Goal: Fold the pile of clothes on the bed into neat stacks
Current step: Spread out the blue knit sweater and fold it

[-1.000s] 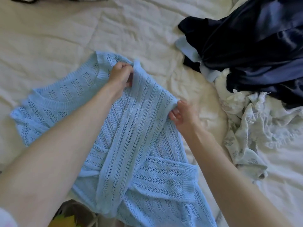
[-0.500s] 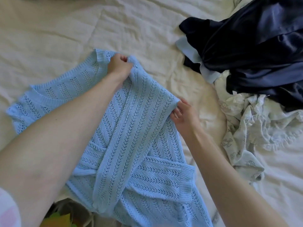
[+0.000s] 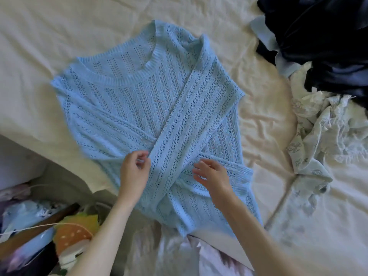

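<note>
A light blue open-knit sweater (image 3: pixel 139 100) lies flat on the cream bed sheet (image 3: pixel 59 26), neckline toward the upper left. One sleeve is folded diagonally down across its body, over the other sleeve that runs crosswise. My left hand (image 3: pixel 133 172) is at the left edge of the diagonal sleeve, thumb and fingers curled at the knit. My right hand (image 3: pixel 212 175) rests on the crosswise sleeve with its fingers spread and loosely bent. The sweater's lower hem hangs over the near edge of the bed.
A heap of unfolded clothes sits at the right: dark navy satin garments (image 3: pixel 326 36) above a white floral-print piece (image 3: pixel 322 136). Beyond the bed's corner at lower left lie a mushroom-shaped plush (image 3: pixel 73 238), a white cable and assorted fabric.
Both hands let go of the sleeve's upper part and moved down toward me to its lower end. The sleeve now lies flat across the sweater. The camera view shifted back.
</note>
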The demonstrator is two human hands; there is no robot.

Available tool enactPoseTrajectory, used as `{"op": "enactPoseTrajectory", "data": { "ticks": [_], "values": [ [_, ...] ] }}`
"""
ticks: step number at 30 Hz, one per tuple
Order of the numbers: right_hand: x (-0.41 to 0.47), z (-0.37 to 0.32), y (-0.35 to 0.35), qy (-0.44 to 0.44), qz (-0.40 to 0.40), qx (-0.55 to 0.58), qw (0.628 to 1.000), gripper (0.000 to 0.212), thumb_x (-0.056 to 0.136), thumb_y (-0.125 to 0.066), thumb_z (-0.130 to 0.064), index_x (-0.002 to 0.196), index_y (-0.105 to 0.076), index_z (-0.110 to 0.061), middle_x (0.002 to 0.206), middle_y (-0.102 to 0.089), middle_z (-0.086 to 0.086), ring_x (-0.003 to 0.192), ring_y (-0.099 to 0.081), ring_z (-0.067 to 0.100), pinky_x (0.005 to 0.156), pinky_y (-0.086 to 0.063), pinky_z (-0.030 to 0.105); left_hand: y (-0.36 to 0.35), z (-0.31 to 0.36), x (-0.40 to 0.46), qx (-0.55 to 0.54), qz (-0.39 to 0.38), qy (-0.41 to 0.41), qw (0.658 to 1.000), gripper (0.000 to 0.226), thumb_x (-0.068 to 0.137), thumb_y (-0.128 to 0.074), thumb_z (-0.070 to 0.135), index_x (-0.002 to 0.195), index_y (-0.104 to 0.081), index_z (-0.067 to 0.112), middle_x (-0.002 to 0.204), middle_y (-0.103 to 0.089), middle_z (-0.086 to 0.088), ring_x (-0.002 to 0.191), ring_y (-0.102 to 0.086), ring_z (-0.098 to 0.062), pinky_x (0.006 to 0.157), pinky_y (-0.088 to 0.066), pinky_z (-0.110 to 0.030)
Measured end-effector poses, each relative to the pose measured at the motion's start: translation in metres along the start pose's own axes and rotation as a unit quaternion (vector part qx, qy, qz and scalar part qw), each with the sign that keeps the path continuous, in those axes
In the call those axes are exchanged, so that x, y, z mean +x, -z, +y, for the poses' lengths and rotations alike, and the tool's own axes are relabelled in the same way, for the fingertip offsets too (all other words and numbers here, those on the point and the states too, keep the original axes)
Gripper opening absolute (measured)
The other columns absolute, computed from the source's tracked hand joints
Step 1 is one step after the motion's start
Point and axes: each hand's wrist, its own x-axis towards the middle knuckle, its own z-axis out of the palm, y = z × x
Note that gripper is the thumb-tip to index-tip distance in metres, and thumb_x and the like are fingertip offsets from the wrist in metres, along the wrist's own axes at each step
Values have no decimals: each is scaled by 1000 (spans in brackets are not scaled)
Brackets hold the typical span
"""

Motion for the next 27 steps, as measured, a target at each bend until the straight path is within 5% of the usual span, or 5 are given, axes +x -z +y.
{"op": "enactPoseTrajectory", "data": {
  "ticks": [5, 9, 15, 21, 27],
  "values": [
    [-4, 18, -26, -29, -51, 62, 996, 6, 96, -50, -7, 91, -53, -7, 81, -57, 14, 70, -56, 20, 70, -50, 26, 7, -59, -30, 30, -79, 82, 993, 40, 86, -67, 20, 119, -51, 5, 101, -53, -2, 92, -52, -17, 77, -37, -23],
    [3, 17, -39, -9, -47, 116, 992, 16, 96, -51, -8, 84, -41, -10, 70, -45, 4, 52, -43, 11, 55, -39, 25, 14, -70, -23, -3, -134, 84, 987, 23, 88, -64, 24, 104, -53, 14, 89, -58, 1, 84, -56, -17, 66, -39, -24],
    [-16, 31, -45, 84, -74, -148, 983, 16, 91, -62, -19, 81, -51, -11, 59, -50, -8, 51, -47, 5, 50, -38, 18, 52, -74, -18, -145, -157, 64, 975, 13, 95, -52, 34, 84, -54, 26, 67, -45, 8, 51, -42, 0, 53, -37, -19],
    [-39, 59, -55, 133, -83, -191, 969, 10, 90, -61, -13, 100, -63, -12, 90, -67, 0, 80, -62, 14, 74, -51, 29, 75, -81, -26, -185, -160, 39, 969, 8, 95, -52, 30, 88, -54, 25, 86, -57, 7, 80, -53, -3, 68, -38, -17],
    [-39, 91, -78, 142, -56, -202, 968, 9, 93, -56, -10, 101, -51, -12, 78, -57, 3, 58, -53, 14, 49, -49, 19, 81, -111, -34, -227, -128, 55, 964, 6, 94, -56, 19, 91, -58, 23, 93, -65, -2, 84, -58, -10, 72, -44, -19]
  ]
}}
